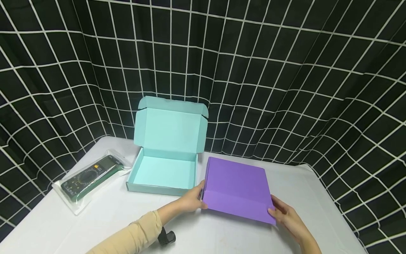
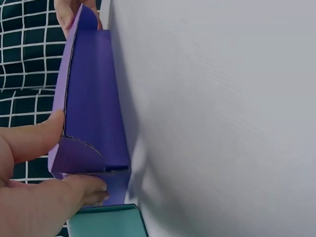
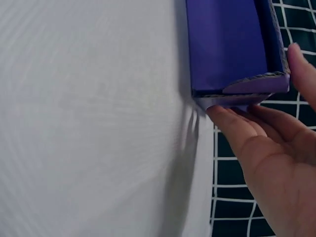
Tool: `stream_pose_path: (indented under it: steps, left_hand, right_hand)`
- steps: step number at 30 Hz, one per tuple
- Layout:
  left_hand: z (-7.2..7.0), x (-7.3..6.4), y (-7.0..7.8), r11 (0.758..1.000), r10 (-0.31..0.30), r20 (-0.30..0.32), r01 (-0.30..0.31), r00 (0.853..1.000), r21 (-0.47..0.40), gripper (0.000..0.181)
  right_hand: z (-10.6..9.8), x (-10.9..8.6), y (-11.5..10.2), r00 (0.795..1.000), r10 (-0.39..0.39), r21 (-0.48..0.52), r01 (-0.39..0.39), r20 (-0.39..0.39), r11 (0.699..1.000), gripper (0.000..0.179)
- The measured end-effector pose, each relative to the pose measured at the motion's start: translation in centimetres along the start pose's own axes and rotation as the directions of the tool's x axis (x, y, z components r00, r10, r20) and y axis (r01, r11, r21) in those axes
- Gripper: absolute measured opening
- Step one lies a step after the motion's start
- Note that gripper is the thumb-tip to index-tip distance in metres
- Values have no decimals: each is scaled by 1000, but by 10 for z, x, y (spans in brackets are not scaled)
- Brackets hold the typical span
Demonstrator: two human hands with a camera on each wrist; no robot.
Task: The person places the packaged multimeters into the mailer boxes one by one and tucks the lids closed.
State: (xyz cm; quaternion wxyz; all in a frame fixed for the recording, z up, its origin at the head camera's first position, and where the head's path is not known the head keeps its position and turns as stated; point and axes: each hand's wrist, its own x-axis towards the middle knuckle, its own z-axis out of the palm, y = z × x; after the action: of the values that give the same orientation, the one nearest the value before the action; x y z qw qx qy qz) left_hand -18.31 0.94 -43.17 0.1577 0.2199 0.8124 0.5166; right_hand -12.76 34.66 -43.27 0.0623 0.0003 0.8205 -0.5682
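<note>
A purple cardboard box (image 1: 236, 183) lies on the white table with its lid lowered and the lid's front flap jutting out over the front wall. Its front side gapes in the left wrist view, where the purple flap (image 2: 74, 69) stands away from the wall. My left hand (image 1: 191, 198) grips the left front corner, thumb on the flap's edge and fingers against the side wall. At the right front corner, my right hand (image 1: 287, 217) holds the flap between thumb and fingers, with its fingers (image 3: 232, 123) along the box's side. The inside of the box is hidden.
Left of the purple box stands a light teal box (image 1: 163, 171) with its lid raised. A digital multimeter (image 1: 92, 176) in a clear plastic bag lies farther left. Something black (image 1: 166, 237) shows beside the left sleeve. A black grid-patterned curtain (image 1: 241, 77) hangs behind the table.
</note>
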Motion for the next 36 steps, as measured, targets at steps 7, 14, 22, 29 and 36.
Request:
stream_pose_path:
  steps: [7,14,22,29,36]
  left_hand:
    - [3,2,-6,999,-11,3,11,1000,31,85]
    - [7,6,-9,995,5,2,-5,1000,97,84]
    - [12,13,-14,986,13,-23,-9,1000,164,84]
    - [14,15,-15,976,26,-38,-17,999,217,82]
    - [16,17,-14,967,45,-65,-27,997,254,80]
  right_hand:
    - [-3,3,8,994,-89,75,84,64,994,67]
    - [-3,6,7,994,-73,61,69,76,996,75]
    - [-1,10,6,996,-41,29,39,77,999,84]
    - [0,16,3,999,18,-25,-17,46,1000,87]
    - [-1,20,3,998,27,-27,-26,51,999,88]
